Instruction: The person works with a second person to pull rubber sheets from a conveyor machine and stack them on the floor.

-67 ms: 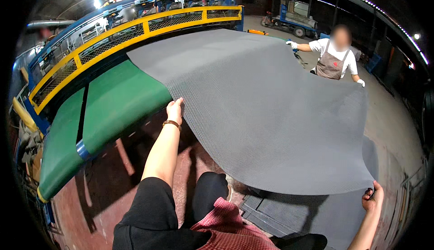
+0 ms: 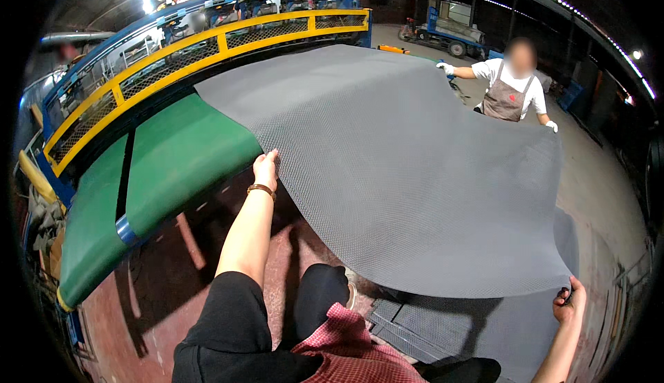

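A large grey textured sheet (image 2: 415, 175) stretches from the machine's conveyor out in front of me and sags between its held edges. My left hand (image 2: 265, 168) is closed on its near left edge, beside the corner of the green belt. Out to the right, my right hand (image 2: 570, 301) grips the sheet's near right corner, fingers curled round the edge. Across from me a person (image 2: 512, 89) in a brown apron and white gloves holds the far edge with both hands. The sheet's far end rests over the conveyor, hiding the belt beneath.
The green conveyor belt (image 2: 187, 154) lies to the left, below a yellow guard rail (image 2: 221, 42) on a blue machine (image 2: 69, 92). Beneath the held sheet, more grey sheets (image 2: 443, 327) lie low near my legs. A small truck (image 2: 453, 33) stands far back.
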Demonstrator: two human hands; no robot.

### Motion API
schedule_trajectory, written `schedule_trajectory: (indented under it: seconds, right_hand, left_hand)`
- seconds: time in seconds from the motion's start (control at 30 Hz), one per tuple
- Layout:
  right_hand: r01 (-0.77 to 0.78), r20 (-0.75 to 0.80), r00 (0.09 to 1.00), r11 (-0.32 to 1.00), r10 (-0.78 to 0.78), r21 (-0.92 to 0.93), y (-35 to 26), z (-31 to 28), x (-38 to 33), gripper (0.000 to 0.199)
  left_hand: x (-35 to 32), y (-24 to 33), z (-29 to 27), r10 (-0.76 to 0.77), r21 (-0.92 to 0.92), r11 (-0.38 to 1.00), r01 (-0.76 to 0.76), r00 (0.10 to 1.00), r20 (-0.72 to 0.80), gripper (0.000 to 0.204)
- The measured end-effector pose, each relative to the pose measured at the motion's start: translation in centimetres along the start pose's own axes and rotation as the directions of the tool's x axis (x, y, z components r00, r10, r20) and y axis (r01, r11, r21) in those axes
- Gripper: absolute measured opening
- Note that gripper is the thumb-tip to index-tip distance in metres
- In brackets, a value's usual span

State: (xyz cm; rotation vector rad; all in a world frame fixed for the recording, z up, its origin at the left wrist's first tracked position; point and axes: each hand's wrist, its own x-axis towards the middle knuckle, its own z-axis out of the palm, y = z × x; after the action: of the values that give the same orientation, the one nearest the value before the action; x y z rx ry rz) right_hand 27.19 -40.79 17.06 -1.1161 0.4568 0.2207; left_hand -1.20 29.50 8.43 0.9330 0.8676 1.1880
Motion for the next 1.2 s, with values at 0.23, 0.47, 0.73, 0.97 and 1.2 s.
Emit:
schedule_trajectory:
  seconds: [0.23,0.47,0.73,0.97,1.2]
  right_hand:
    - [0.109,-0.039,0.992,0.981,-0.117,-0.160,1.4,1.4,-1.0,0.015]
    - [0.146,-0.098,0.981,0.972,-0.166,-0.184,-1.0,3.3,-1.3,0.019]
    - [0.367,-0.356,0.879,0.926,-0.316,0.085,-11.0,-9.0,-0.3,0.024]
    - [0.535,-0.297,0.826,0.832,-0.479,0.146,-19.2,-18.8,-1.2,0.031]
    - [0.453,-0.517,0.777,0.889,-0.359,0.063,-19.9,-31.3,3.8,0.040]
  left_hand:
    - [0.7,1.6,2.7,-0.178,0.104,0.980,0.172,0.982,0.057,0.056]
    - [6.4,1.8,-0.2,-0.101,-0.195,0.969,0.152,0.964,0.246,0.045]
    - [7.1,4.9,2.6,-0.283,0.064,0.959,0.276,0.926,0.249,0.045]
    - [1.5,8.4,7.6,-0.045,0.270,0.962,-0.039,0.953,0.298,0.030]
    - [-26.9,3.4,14.2,0.093,0.515,0.666,-0.539,0.746,0.660,0.038]
